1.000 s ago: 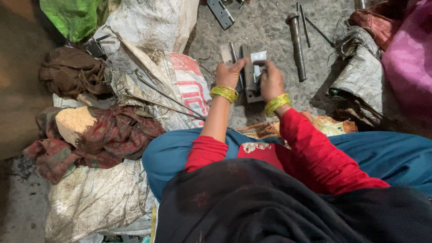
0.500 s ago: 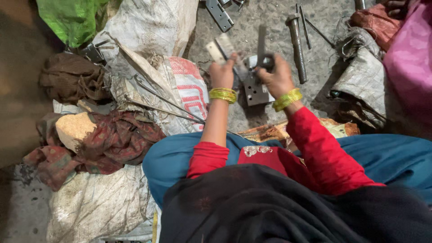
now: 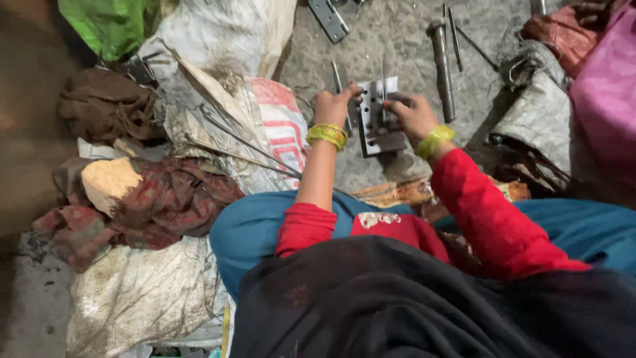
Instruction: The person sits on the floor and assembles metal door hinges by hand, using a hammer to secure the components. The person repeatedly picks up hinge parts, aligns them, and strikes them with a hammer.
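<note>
Metal hinge plate (image 3: 379,118) lies flat on the concrete floor (image 3: 397,33), gripped by 2 hands: left hand (image 3: 333,106) clenched on its left edge, right hand (image 3: 412,114) pressing its right side.

Dim grey concrete floor (image 3: 397,40), littered with sacks (image 3: 218,33).

Dim, soft overhead light; left edge shadowed; slight blur throughout.
</note>
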A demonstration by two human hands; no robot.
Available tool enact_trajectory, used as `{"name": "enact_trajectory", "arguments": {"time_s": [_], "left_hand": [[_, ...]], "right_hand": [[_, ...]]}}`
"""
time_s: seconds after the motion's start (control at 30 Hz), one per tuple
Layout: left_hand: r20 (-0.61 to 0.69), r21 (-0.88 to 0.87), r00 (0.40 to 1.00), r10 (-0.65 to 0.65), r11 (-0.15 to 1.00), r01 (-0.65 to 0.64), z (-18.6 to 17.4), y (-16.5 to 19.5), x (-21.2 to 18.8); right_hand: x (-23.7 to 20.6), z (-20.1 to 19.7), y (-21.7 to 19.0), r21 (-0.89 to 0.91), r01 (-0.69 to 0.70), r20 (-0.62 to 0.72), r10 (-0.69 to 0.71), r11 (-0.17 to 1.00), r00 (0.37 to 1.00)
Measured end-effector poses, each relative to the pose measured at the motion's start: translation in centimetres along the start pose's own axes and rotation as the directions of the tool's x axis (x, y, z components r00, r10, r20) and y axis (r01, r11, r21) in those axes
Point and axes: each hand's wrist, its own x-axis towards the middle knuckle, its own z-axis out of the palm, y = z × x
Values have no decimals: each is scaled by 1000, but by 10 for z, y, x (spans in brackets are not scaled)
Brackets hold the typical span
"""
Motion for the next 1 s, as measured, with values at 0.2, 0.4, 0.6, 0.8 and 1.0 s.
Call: {"name": "enact_trajectory", "arguments": {"time_s": [0.2,0.4,0.6,0.8,1.0], "left_hand": [[151,2,988,-2,1000,2,1,33,-31],[120,119,993,14,992,-29,-1,32,-28],[181,-495,974,134,868,-28,8,-4,-13],[185,-495,968,167,867,-55,4,2,-16],[25,-846,995,-95,528,72,-2,37,-17]], "right_hand": [[-8,9,17,-318,114,-50,-137,941,989],[-18,8,32,-713,450,29,-619,537,785],[9,-5,44,122,262,-268,-222,957,937],[8,-3,13,270,199,-248,-131,942,960],[53,16,-55,-652,736,327,-808,182,490]]}}
